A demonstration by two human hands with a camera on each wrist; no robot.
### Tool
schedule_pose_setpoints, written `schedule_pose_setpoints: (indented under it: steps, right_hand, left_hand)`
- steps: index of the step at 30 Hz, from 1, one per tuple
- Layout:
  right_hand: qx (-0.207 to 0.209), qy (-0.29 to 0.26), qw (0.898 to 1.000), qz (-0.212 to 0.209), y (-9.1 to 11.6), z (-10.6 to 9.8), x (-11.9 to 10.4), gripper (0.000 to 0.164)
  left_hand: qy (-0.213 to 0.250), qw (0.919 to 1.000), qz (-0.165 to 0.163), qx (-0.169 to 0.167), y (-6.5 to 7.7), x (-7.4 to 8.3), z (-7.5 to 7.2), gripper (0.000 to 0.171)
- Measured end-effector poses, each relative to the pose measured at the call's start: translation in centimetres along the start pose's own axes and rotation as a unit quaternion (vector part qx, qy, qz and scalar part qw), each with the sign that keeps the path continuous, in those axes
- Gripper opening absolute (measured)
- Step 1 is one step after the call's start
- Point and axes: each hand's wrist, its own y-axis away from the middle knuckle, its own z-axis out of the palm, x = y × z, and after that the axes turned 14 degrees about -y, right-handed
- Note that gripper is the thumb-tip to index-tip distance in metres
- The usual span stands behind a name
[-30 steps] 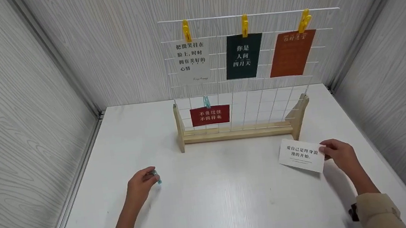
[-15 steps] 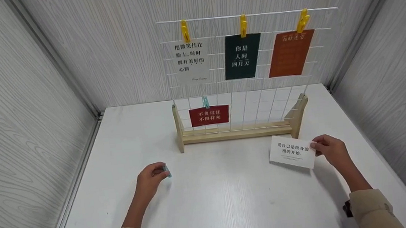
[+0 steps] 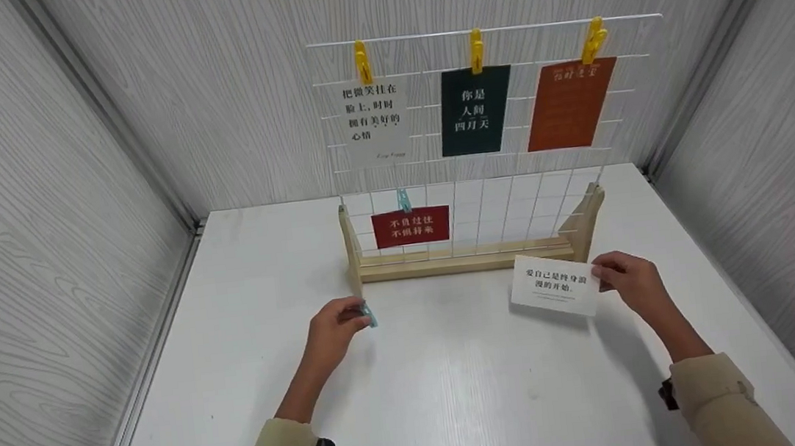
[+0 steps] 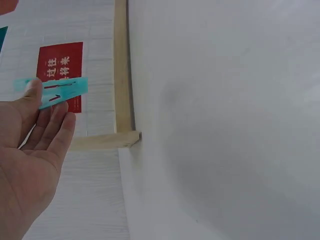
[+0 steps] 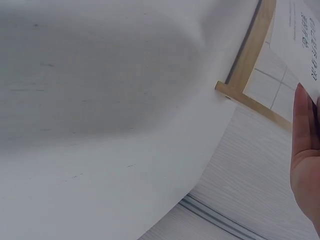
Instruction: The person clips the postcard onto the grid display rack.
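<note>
My left hand [image 3: 335, 328] pinches a light-blue clothespin [image 4: 64, 91] between thumb and fingers, in front of the rack's left foot. At the right, my right hand [image 3: 631, 278] holds a white card [image 3: 552, 286] with black printed characters by its right edge, the card tilted above the table. Behind both hands stands a white wire grid rack [image 3: 491, 202] on a wooden base [image 3: 468, 264]. Low on the grid hangs a dark red card [image 3: 411, 227] under another light-blue clothespin [image 3: 404, 200].
Along the grid's top, yellow clips [image 3: 477, 50] hold a white card [image 3: 376, 123], a dark green card [image 3: 476, 111] and an orange-red card [image 3: 571, 106]. The white table [image 3: 452, 394] is bounded by wood-grain panels [image 3: 39, 253] at the left, right and back.
My left hand has moved right and forward with the clothespin, toward the rack. My right hand has carried the white card left and forward, nearer the wooden base.
</note>
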Motion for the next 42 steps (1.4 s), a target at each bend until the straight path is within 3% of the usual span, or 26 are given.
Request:
schedule_pose_setpoints:
  steps: [8,16,26,42]
  right_hand:
    - [-0.006,0.002,1.000,-0.016,-1.1,0.8,-0.9,0.025]
    - [-0.009,0.002,0.999,-0.036,-1.9,1.4,-2.1,0.025]
    - [-0.015,0.013,0.999,-0.049,-3.1,2.1,-2.5,0.027]
    - [0.002,0.013,0.998,-0.063,-4.7,2.7,-3.1,0.027]
  left_hand:
    - [0.001,0.9982,0.058,-0.015,-1.9,2.6,1.7,0.028]
    - [-0.013,0.9952,0.094,-0.023,-2.9,4.7,3.0,0.028]
    - [-0.006,0.9918,0.125,-0.026,-4.5,7.0,4.8,0.030]
    - [-0.002,0.9906,0.136,-0.017,-8.3,11.4,8.3,0.028]
